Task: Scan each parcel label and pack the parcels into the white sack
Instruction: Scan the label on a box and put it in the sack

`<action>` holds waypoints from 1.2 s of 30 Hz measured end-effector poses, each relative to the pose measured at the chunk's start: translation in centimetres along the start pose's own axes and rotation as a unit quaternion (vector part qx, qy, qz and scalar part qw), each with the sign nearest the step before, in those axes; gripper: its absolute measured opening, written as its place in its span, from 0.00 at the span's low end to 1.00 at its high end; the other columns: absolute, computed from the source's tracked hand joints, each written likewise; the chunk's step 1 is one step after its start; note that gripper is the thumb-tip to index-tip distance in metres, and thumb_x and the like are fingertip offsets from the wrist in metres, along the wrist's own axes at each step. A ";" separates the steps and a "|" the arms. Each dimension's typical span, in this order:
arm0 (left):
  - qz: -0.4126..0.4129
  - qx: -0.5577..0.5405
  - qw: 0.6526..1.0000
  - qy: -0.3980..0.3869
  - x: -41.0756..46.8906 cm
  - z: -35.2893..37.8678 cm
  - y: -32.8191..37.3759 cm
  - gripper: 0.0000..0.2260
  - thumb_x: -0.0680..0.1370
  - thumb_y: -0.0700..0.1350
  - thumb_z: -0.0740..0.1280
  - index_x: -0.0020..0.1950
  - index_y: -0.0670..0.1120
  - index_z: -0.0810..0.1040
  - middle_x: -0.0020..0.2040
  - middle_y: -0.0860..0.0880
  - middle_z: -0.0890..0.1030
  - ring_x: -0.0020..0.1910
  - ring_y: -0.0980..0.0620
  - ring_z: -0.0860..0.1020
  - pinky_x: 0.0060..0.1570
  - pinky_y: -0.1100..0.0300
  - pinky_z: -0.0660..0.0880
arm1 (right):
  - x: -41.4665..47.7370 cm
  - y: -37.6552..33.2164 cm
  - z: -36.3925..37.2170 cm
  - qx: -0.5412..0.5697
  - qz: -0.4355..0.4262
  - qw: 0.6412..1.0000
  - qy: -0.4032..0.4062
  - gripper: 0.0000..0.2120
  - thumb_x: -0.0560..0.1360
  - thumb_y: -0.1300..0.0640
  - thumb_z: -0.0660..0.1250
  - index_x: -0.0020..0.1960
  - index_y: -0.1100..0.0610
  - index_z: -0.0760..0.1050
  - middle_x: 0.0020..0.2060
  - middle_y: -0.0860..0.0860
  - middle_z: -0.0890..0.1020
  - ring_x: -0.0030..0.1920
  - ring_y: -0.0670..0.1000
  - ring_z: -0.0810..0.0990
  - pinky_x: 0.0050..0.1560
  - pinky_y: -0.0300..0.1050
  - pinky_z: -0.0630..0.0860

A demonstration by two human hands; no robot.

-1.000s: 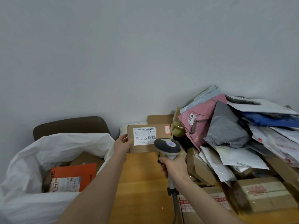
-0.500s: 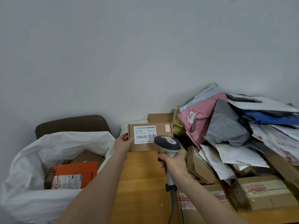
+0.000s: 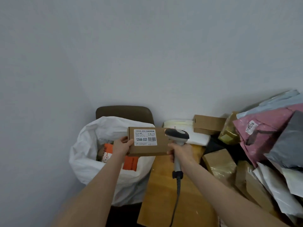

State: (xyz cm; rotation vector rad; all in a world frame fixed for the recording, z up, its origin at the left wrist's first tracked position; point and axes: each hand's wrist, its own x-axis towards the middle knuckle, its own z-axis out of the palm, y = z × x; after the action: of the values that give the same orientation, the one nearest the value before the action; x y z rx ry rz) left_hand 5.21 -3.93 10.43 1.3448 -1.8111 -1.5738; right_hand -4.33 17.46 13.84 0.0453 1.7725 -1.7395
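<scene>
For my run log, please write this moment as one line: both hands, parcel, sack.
left hand: holds brown box, label facing camera | right hand: grips scanner beside box | white sack: open, orange parcel inside

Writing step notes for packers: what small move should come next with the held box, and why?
Probably ease the brown box leftward and down into the white sack: the left hand holds it over the sack's rim, and the scanner in the right hand sits beside its label.
</scene>
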 end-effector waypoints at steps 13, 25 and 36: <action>-0.058 0.103 0.990 0.072 18.0 -14.1 -7.0 0.22 0.76 0.43 0.67 0.70 0.42 0.71 0.62 0.42 0.78 0.58 0.41 0.77 0.59 0.44 0.75 | 9.6 3.2 19.9 -0.031 0.076 0.997 0.002 0.04 0.74 0.64 0.68 0.40 0.64 0.77 0.26 0.55 0.80 0.26 0.51 0.76 0.30 0.44 0.75; 0.175 0.528 0.816 -0.156 23.1 -10.7 -10.6 0.35 0.75 0.50 0.68 0.77 0.52 0.55 0.76 0.47 0.59 0.75 0.46 0.58 0.74 0.45 0.55 | 15.5 7.0 28.0 -0.076 0.149 0.986 0.028 0.07 0.74 0.60 0.70 0.40 0.60 0.74 0.29 0.54 0.80 0.31 0.52 0.78 0.49 0.52 0.80; 0.183 0.590 0.773 -0.143 27.2 -7.7 -11.0 0.27 0.78 0.51 0.64 0.75 0.59 0.58 0.67 0.48 0.71 0.63 0.46 0.72 0.59 0.49 0.71 | 17.7 8.4 26.7 -0.050 0.163 0.983 0.061 0.08 0.75 0.60 0.69 0.40 0.63 0.76 0.28 0.56 0.78 0.25 0.50 0.74 0.29 0.42 0.73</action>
State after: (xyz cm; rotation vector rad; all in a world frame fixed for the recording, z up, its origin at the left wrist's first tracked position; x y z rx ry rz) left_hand 3.12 -29.85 -5.17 0.9799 -3.2307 -0.2930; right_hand -3.48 -12.85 0.64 0.3851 1.8208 -1.4374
